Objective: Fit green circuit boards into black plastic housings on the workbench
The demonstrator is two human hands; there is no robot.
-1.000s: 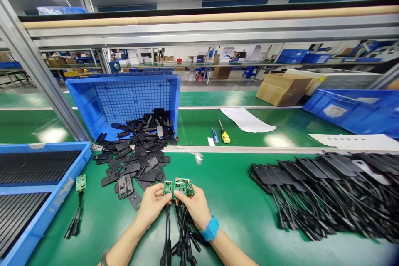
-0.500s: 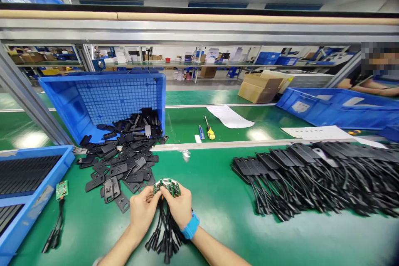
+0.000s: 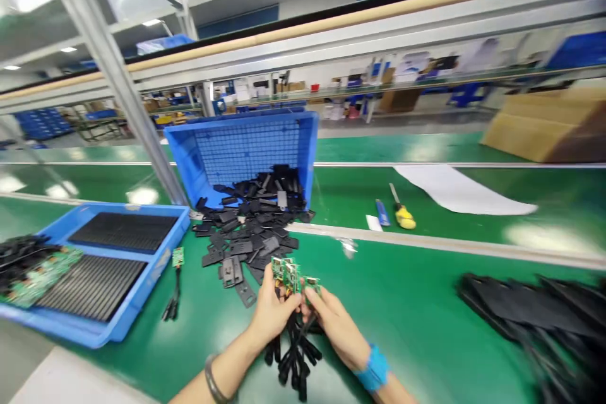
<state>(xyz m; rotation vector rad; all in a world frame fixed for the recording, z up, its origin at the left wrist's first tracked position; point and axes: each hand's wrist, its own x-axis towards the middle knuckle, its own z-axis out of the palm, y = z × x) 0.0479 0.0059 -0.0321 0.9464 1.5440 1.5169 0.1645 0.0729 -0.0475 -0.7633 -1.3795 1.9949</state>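
My left hand (image 3: 271, 310) and my right hand (image 3: 334, 322) together grip a bunch of small green circuit boards (image 3: 290, 273) just above the green table. Black cables with plugs (image 3: 296, 353) hang from the boards and rest on the mat below my wrists. Both hands have fingers closed round the bunch; a blue band sits on my right wrist. A heap of flat black plastic covers (image 3: 250, 230) lies right behind the boards, spilling from a tipped blue crate (image 3: 243, 145).
A blue tray (image 3: 101, 328) with black ribbed inserts sits at the left; one loose board with cable (image 3: 176, 265) lies beside it. Finished black cabled pieces (image 3: 525, 312) are piled at the right. A yellow-handled screwdriver (image 3: 401, 209), blue knife and white paper lie beyond the dividing rail.
The view has swung left and tilted, bringing the blue tray into sight. My hands still hold the boards, now fanned and lifted slightly, with the right hand lower on the bunch.
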